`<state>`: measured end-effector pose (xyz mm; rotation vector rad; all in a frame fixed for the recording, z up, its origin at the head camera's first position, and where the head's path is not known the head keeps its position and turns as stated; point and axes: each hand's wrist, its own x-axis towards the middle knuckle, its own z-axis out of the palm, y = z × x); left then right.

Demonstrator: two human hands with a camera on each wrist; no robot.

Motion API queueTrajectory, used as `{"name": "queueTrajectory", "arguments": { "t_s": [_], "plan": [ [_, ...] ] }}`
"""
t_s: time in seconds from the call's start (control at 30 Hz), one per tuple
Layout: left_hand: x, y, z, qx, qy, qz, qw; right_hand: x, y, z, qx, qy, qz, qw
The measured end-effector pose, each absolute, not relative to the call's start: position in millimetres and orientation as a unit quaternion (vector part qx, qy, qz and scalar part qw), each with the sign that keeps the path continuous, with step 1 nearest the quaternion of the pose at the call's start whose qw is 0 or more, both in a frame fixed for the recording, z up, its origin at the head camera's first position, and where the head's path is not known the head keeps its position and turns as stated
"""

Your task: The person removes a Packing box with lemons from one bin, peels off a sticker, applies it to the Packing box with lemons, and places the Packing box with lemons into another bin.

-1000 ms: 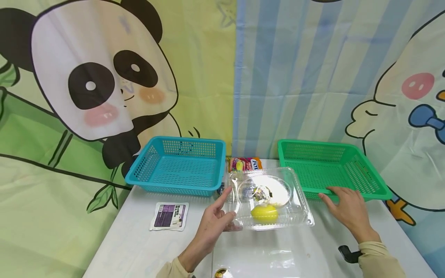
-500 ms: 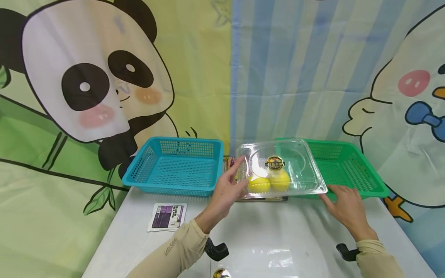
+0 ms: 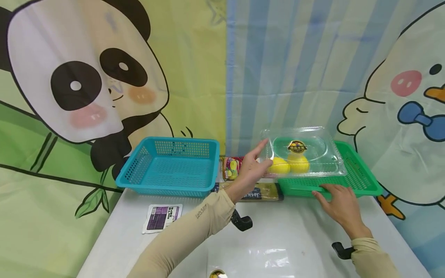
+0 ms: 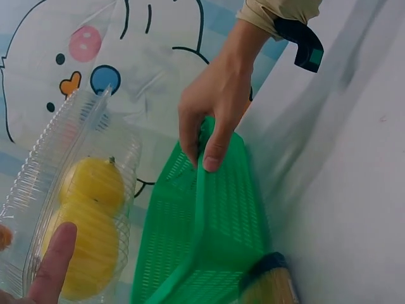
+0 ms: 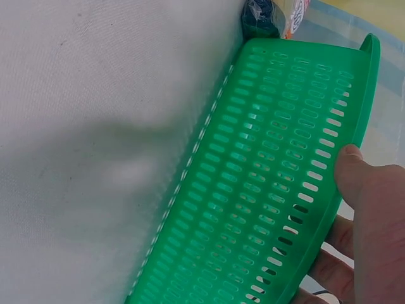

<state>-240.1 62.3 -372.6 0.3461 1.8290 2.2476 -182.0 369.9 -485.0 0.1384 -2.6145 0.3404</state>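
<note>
A clear plastic clamshell box (image 3: pixel 318 152) with two yellow lemons (image 3: pixel 289 165) inside is held up above the green basket (image 3: pixel 363 170). My left hand (image 3: pixel 251 170) grips the box by its left end, thumb and fingers on either side. In the left wrist view the lemons (image 4: pixel 88 225) press together behind the clear wall, and one finger lies across it. My right hand (image 3: pixel 342 206) pinches the near rim of the green basket. From the right wrist view, the thumb is outside that rim (image 5: pixel 351 152) and the other fingers curl over inside.
At left stands a blue basket (image 3: pixel 170 170). Between the baskets lie a red snack bag (image 3: pixel 229 166) and a gold-brown pasta packet (image 3: pixel 264 192). A purple-and-white pouch (image 3: pixel 161 218) lies at front left. A round label (image 3: pixel 218 274) shows at the near edge. A printed curtain hangs behind.
My left hand has lifted the clamshell box and carried it rightward and away from me, from the table's middle to over the green basket. The right hand has stayed on the basket's rim.
</note>
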Motion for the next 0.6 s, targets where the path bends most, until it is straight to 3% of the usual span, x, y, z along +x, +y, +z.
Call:
{"name": "queueTrajectory", "arguments": {
  "t_s": [0.2, 0.43, 0.6],
  "plan": [
    [-253, 96, -373, 0.113, 0.592, 0.787, 0.131, -183, 369, -485, 0.055, -0.958, 0.123, 0.253],
    [-264, 129, -380, 0.105, 0.679, 0.723, 0.063, -182, 368, -483, 0.05, -0.96, 0.124, 0.247],
    [-267, 149, -386, 0.105, 0.698, 0.707, 0.054, -183, 367, -483, 0.05, -0.96, 0.127, 0.245]
  ]
}}
